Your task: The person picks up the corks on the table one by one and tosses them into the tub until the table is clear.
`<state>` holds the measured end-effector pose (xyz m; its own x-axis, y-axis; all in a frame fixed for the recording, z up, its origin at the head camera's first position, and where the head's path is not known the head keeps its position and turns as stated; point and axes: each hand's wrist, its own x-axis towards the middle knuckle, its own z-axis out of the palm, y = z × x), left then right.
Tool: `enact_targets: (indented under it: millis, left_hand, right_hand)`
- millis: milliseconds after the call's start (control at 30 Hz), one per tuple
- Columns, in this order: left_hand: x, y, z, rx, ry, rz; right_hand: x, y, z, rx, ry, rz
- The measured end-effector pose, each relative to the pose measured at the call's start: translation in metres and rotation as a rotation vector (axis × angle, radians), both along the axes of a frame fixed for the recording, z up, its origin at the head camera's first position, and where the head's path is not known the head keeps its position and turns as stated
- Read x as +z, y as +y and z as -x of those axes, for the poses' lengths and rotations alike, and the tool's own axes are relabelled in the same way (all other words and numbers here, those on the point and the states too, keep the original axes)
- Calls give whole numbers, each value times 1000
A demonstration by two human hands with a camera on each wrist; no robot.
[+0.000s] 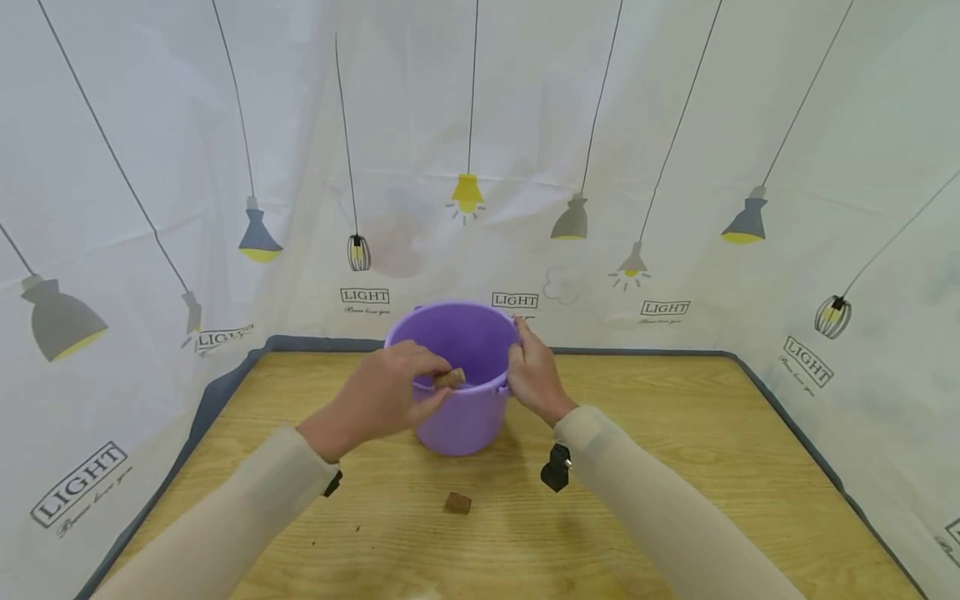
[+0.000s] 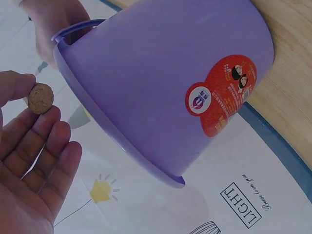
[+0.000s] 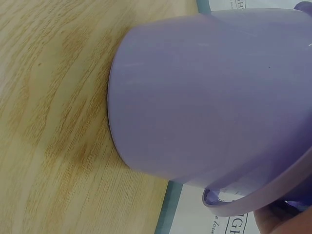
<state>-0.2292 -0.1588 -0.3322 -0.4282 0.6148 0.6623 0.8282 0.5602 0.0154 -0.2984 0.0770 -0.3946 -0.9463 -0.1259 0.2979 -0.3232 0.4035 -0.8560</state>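
Note:
A purple bucket (image 1: 461, 427) stands upright on the wooden table, an orange-red sticker (image 2: 224, 95) on its side. Between thumb and fingertips my left hand (image 1: 378, 390) pinches a brown cork (image 1: 450, 379), over the near rim of the bucket in the head view. Its round, speckled end (image 2: 40, 98) faces the left wrist camera. My right hand (image 1: 536, 373) grips the bucket at the right of its rim, beside the purple handle (image 3: 263, 195). On the table in front of the bucket lies a second brown cork-like piece (image 1: 458, 502).
The wooden table (image 1: 675, 467) has a dark blue edge (image 1: 645, 352) along its back and sides. White sheeting (image 1: 525, 108) printed with hanging lamps rises behind it and at both sides. A few tiny dark specks lie at the table's front left.

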Motion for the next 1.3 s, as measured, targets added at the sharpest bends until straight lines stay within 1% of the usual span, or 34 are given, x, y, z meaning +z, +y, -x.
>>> enact_targets:
  millis: [233,567,800,1033,1167,1300]
  left_hand:
    - [3,1,7,87,-17,3]
    - [7,5,19,194,-115,62]
    - [3,10,28,245,-179,86]
    - [-1,12,34,315,-263,122]
    - [-1,13,38,342,-309,138]
    - [-2,13,40,354,-343,145]
  right_hand:
    - [-1,0,0,5,-7,18]
    - [-3,0,2,-3,17,5]
    - [-4,0,2,2,9,10]
    - [-2,-1,1,3,9,4]
    - [-2,-1,2,10,12,11]
    - [-2,0,2,1,9,6]
